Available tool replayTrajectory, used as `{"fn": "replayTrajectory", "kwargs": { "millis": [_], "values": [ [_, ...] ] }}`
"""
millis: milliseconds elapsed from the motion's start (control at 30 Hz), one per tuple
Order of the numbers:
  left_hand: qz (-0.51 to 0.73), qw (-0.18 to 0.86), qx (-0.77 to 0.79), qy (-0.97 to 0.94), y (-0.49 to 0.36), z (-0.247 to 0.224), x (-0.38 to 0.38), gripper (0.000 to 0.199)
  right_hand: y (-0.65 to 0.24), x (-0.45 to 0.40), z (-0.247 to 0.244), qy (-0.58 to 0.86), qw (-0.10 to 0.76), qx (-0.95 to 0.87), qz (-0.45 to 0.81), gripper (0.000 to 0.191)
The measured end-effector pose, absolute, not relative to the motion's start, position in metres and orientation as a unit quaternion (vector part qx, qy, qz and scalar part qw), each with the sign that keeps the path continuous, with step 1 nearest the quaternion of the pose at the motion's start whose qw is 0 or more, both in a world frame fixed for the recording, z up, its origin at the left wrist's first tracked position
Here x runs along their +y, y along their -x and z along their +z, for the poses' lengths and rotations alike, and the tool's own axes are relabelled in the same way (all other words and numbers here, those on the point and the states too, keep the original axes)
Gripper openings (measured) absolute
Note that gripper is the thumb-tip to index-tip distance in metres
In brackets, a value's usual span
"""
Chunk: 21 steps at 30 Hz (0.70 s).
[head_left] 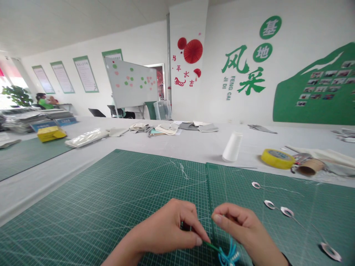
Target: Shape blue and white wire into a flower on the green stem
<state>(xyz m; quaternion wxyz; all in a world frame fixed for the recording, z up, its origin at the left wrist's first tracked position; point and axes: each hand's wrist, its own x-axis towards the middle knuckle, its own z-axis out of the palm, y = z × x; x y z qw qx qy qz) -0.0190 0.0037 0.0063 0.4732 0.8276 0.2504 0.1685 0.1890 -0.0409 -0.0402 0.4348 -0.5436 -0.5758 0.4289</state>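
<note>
My left hand pinches a thin green stem-like strip between thumb and forefinger. At the strip's lower right end sits a looped bundle of bright blue cord with small pale beads on it, partly cut off by the bottom edge. My right hand is closed in a pinch just above the blue cord; anything between its fingertips is too small to make out. Both hands hover over the green cutting mats, near the seam where the two mats meet.
White ring-shaped pieces with threads lie on the right mat. Behind stand a white thread cone, yellow tape roll and cardboard tube. Loose thread lies on the left mat. Fabric scraps and a yellow box sit farther back.
</note>
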Motion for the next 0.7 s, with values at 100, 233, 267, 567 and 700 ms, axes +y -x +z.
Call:
{"fn": "replayTrajectory", "kwargs": {
  "millis": [100, 233, 267, 567, 700],
  "values": [
    [0.185, 0.505, 0.236, -0.809, 0.021, 0.009, 0.004, 0.027, -0.188, -0.038, -0.044, 0.523, 0.457, -0.497, 0.52, 0.031],
    [0.23, 0.532, 0.248, -0.776, 0.021, 0.01, 0.005, 0.016, -0.183, -0.038, -0.043, 0.512, 0.463, -0.457, 0.561, 0.035],
    [0.241, 0.538, 0.254, -0.767, 0.021, 0.009, 0.005, 0.015, -0.182, -0.038, -0.042, 0.511, 0.461, -0.45, 0.569, 0.037],
    [0.316, 0.537, 0.325, -0.711, 0.016, 0.003, 0.013, 0.014, -0.171, -0.04, -0.047, 0.487, 0.466, -0.397, 0.623, 0.035],
    [0.334, 0.561, 0.352, -0.67, 0.016, 0.0, 0.014, 0.014, -0.166, -0.044, -0.052, 0.471, 0.466, -0.368, 0.652, 0.03]
  ]
}}
